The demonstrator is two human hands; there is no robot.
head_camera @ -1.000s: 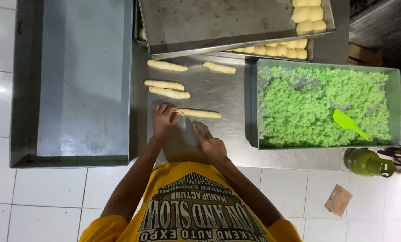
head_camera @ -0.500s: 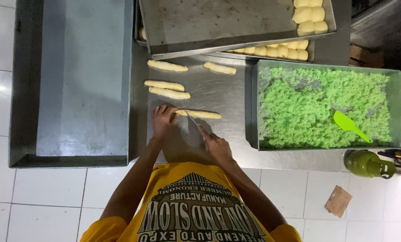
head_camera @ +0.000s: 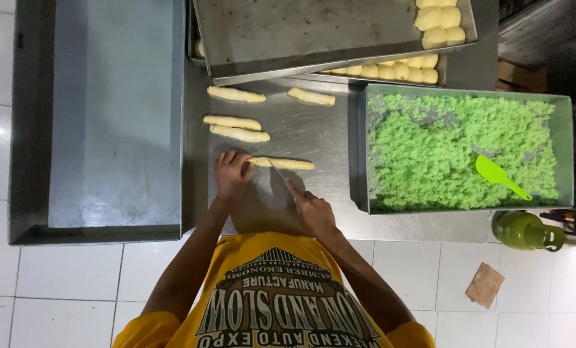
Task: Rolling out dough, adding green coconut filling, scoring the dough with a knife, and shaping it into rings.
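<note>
A long dough stick (head_camera: 284,164) lies on the steel table (head_camera: 320,135) in front of me. My left hand (head_camera: 232,174) holds its left end down with the fingertips. My right hand (head_camera: 311,211) grips a thin knife (head_camera: 279,175), whose blade tip touches the stick near that end. Several more dough sticks lie farther back: a pair side by side (head_camera: 235,128) and two separate ones (head_camera: 236,95) (head_camera: 311,96).
A deep tray of green crumbly filling (head_camera: 561,148) holds a green spatula (head_camera: 497,175) at the right. Stacked trays with pale dough pieces (head_camera: 437,19) stand at the back. A large steel tray (head_camera: 114,109) is at the left. A green gas canister (head_camera: 526,230) stands on the tiled floor.
My right hand has drawn back to the right, away from my left hand, and the knife blade now shows against the dough stick. My left hand stays on the stick's end.
</note>
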